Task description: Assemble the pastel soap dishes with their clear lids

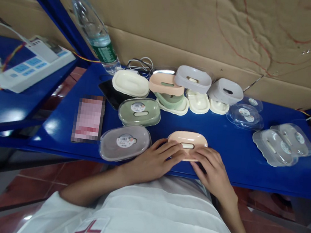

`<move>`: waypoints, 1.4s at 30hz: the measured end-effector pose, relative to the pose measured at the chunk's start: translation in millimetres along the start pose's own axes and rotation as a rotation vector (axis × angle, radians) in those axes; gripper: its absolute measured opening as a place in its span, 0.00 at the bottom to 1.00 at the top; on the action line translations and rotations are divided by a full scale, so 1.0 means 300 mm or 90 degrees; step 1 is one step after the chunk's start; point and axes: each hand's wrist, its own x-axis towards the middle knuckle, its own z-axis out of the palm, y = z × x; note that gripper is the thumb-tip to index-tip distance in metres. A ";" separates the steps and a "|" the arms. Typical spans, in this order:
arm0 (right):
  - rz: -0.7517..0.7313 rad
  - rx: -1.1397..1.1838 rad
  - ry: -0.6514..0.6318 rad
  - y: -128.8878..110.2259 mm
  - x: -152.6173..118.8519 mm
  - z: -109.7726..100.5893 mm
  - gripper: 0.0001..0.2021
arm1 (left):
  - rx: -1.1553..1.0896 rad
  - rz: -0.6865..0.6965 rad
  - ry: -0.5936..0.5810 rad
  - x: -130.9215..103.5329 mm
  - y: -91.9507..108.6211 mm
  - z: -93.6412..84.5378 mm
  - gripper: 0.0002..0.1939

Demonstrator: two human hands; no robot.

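A peach oval soap dish (188,136), with a slot showing white in its middle, lies at the front edge of the blue table. My left hand (164,156) holds its left side, fingers lying over the near part. On the right side, my right hand (210,165) grips it with the fingertips on top and the thumb low at the near edge. Close to my left wrist is a grey soap dish (108,144) under a clear labelled lid. A green soap dish (125,114), lidded and labelled the same way, sits just behind it.
Behind are a cream tray (131,84), a peach dish (164,80) and grey dishes (193,79) (226,89). Clear lids (244,116) and lidded pieces (277,146) lie to the right. A water bottle (90,24) and power strip (32,69) stand left.
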 end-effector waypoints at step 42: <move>0.026 0.024 -0.023 0.003 0.006 -0.002 0.18 | 0.002 0.002 0.007 0.003 -0.004 -0.004 0.23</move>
